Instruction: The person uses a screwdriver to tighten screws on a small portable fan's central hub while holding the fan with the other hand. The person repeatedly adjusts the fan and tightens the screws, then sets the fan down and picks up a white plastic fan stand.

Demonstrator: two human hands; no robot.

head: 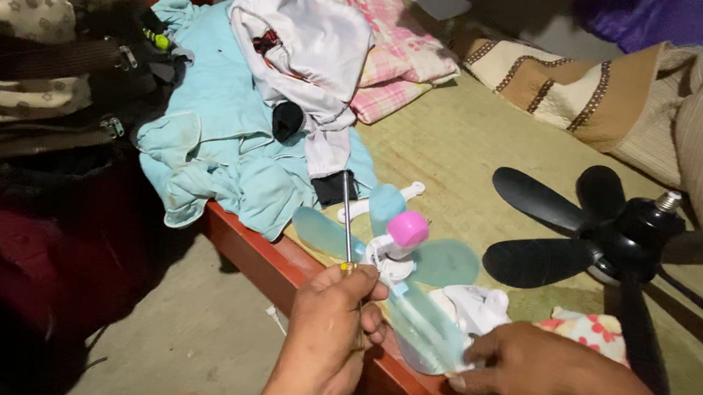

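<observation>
Translucent fan blades [425, 325] lie under the right hand's [522, 362] flat open fingers; left hand [334, 316] grips a screwdriver [347, 220] beside them.

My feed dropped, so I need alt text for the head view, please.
The left hand holds a screwdriver at a small pale blue fan with a pink hub, and the right hand steadies one blade. A black fan blade unit lies nearby.

A red wooden bed frame [268, 259] runs across the scene, its mattress under an olive-green sheet [469, 159]. Bare grey concrete floor [191, 341] lies near left, below a dark red bag [20, 241]. Light is dim, with striped blankets [626, 99] heaped far right.
</observation>
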